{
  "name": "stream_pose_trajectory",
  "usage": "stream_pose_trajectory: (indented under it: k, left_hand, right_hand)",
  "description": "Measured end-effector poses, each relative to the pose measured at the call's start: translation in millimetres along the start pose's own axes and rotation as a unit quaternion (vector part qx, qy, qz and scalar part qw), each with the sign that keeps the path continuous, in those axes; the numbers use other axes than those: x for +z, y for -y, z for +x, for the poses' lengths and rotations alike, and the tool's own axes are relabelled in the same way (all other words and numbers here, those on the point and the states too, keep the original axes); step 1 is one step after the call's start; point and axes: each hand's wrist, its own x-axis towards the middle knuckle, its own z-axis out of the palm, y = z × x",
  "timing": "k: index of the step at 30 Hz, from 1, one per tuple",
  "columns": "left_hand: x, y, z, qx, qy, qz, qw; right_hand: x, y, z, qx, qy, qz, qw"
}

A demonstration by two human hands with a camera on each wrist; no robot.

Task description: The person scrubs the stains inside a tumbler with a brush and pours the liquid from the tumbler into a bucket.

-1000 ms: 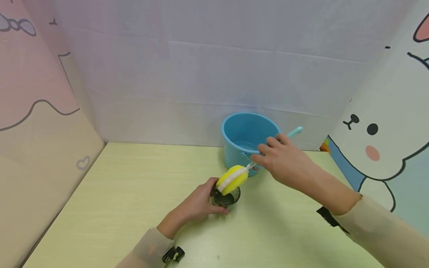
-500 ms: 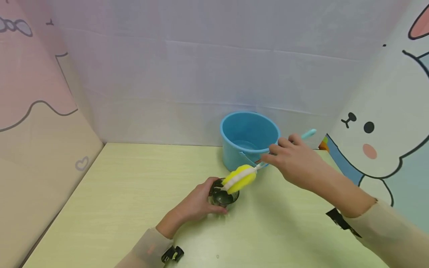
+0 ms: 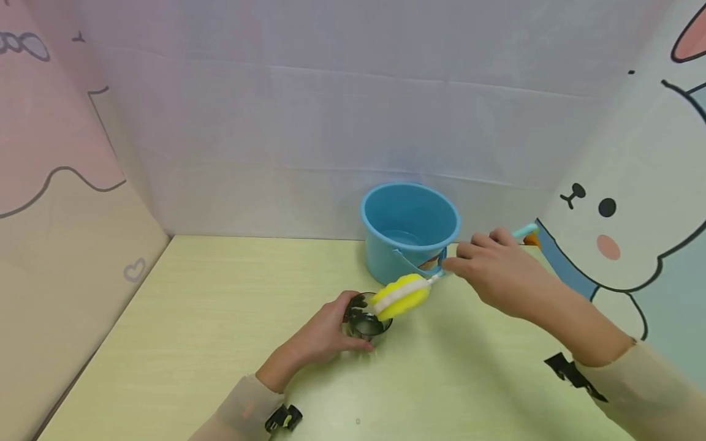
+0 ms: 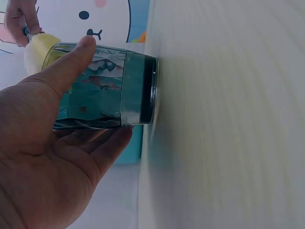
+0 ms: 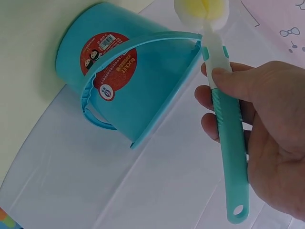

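Note:
A dark see-through glass cup stands upright on the table, and my left hand grips it round the side. In the left wrist view the thumb lies along one side of the glass cup, the fingers on the other. My right hand holds a sponge cup brush by its handle. The yellow and white sponge head is tilted down over the right part of the cup's rim. In the right wrist view the brush's teal handle lies between thumb and fingers.
Behind the hands, near the back wall, stands a blue bucket with its handle hanging down in front. The pale wooden table meets cloth walls printed with cartoons at the left and right.
My right hand has moved to the right, drawing the brush's sponge head up and out of the cup to its right rim. The left hand and the cup have stayed nearly still.

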Motion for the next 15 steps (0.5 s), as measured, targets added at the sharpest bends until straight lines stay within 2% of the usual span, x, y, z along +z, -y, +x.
stream_pose_trajectory:
  k: [9,15]
  left_hand:
    - [-1.0,1.0,0.5,-0.004,0.005,-0.001,1.0]
    - [-1.4,1.7,0.7,-0.001,0.006,-0.006,1.0]
  right_hand:
    - [12,-2,-11.7,0.037,-0.011,0.077,0.9963]
    - [19,-3,-16.5,0.057,-0.004,0.105,0.9928]
